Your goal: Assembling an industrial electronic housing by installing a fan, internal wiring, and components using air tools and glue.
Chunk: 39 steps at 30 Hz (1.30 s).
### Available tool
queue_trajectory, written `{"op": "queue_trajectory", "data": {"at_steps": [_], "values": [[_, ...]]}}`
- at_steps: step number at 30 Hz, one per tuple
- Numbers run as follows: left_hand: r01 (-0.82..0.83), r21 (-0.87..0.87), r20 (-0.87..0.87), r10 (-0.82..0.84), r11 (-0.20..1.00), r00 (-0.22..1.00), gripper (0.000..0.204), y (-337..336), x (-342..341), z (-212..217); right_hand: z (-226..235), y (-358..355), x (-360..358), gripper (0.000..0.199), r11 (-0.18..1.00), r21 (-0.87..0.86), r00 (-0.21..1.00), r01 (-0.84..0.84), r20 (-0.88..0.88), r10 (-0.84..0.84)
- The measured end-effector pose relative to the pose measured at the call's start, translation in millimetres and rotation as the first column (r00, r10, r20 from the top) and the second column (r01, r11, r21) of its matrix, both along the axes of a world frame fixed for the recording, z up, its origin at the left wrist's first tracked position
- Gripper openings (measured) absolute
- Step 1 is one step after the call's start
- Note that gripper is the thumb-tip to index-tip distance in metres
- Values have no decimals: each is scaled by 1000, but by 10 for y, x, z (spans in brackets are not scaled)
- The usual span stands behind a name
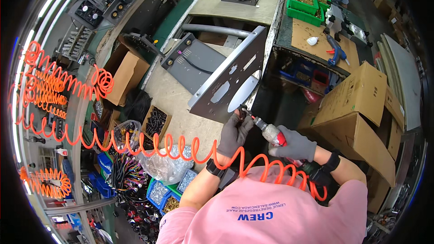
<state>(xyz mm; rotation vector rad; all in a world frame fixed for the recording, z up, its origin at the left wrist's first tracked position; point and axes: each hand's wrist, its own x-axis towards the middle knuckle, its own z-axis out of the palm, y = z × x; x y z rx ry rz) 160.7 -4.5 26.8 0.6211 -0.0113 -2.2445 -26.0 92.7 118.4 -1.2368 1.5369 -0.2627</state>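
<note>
Pneumatic screwdriver point(270, 133): red-and-silver body, lying nearly level, tip at lower edge of panel. Grey metal panel point(228, 83): flat sheet with oval and slot cut-outs, standing tilted on edge over the worktop point(181, 108).

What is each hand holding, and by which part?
Right hand grips the red pneumatic screwdriver around its body. Left hand pinches its tip against the grey panel.

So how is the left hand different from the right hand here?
The left hand pinches something small at the lower edge of the grey metal panel, while the right hand wraps around a red-and-silver power screwdriver. The left hand sits up against the panel; the right hand stays back from it, further to the person's right. The coiled orange hose runs to the tool at the right hand. Both hands wear dark grey gloves.
</note>
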Motion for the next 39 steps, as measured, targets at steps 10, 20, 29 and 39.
{"op": "queue_trajectory", "data": {"at_steps": [10, 20, 29, 39], "values": [[0, -220, 213, 48, 976, 976, 20, 8, -32, 156, -13, -51, -31, 66, 996, 35, 995, -83, -54, 85], [125, -576, 562, 280, 808, 778, 20, 51, -47, 343, -204, -26, -42, 44, 969, 233, 735, 86, 642, -219], [125, -579, 511, 239, 806, 826, 19, -13, 37, 359, -14, -124, -80, 45, 933, 358, 715, 21, 647, -264], [101, -555, 396, 155, 826, 905, 16, -157, -53, 385, -154, -170, -56, 47, 992, 92, 815, 92, 564, -128]]}}
